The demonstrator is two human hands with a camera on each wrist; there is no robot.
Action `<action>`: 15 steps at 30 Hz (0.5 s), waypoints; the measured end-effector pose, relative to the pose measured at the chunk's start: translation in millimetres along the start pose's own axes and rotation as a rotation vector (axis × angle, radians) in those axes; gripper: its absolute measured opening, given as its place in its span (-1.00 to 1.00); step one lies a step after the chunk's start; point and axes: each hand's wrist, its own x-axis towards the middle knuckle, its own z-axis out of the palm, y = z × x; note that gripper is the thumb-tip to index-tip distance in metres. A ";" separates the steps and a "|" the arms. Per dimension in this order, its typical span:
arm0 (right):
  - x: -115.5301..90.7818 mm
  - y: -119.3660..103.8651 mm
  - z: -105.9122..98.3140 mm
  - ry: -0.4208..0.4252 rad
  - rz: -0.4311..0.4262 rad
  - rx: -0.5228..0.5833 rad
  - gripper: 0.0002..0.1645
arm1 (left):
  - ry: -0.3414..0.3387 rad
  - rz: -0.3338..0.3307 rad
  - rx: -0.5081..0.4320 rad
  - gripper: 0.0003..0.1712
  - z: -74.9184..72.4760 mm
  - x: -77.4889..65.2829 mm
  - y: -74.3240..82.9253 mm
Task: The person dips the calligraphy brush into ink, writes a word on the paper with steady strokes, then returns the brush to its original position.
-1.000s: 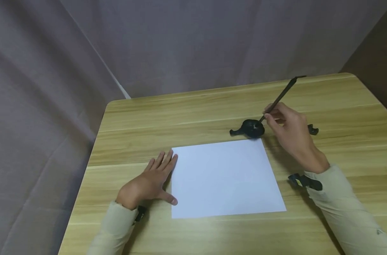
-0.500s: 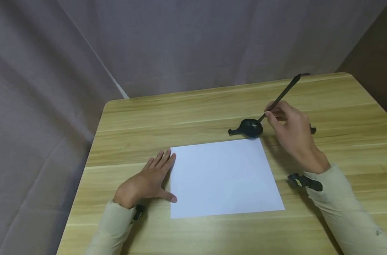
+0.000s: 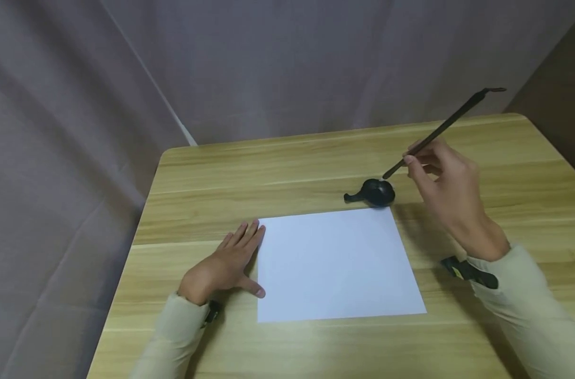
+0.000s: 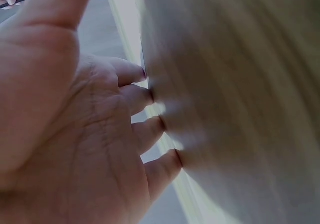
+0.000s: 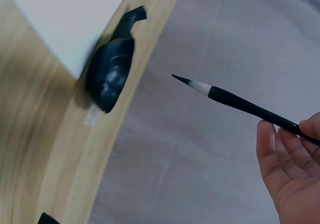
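Observation:
My right hand [image 3: 450, 192] pinches a dark-handled calligraphy brush [image 3: 444, 126] between thumb and fingers. In the right wrist view the bristles [image 5: 200, 86] are white near the handle and black at the point, held apart from the black ink dish [image 5: 111, 76]. That dish, gourd-shaped with a curved stem to the left, touches or nearly touches the back right corner of a blank white sheet of paper [image 3: 339, 263]. My left hand [image 3: 223, 268] lies spread at the sheet's left edge, its thumb and forefinger tips on the paper. The left wrist view shows its fingertips against the tabletop.
The wood-grain table [image 3: 278, 179] has rounded back corners, with a grey curtain [image 3: 292, 68] hanging behind it and along the left. A small black object [image 5: 47, 219] shows at the bottom of the right wrist view. A dark brown surface [image 3: 562, 105] stands at the far right.
My right hand has lifted the brush up and right, its tip now out of the ink dish. The small black object by that hand is now hidden in the head view. My left hand stays put.

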 end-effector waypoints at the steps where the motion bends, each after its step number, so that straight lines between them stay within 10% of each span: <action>1: -0.5 -3.0 -0.6 0.001 -0.006 -0.003 -0.81 | -0.004 -0.003 -0.002 0.67 0.2 0.8 0.9; 15: -15.7 -54.6 7.3 0.014 -0.085 0.113 -0.80 | 0.001 -0.040 0.006 0.69 -1.2 2.3 7.0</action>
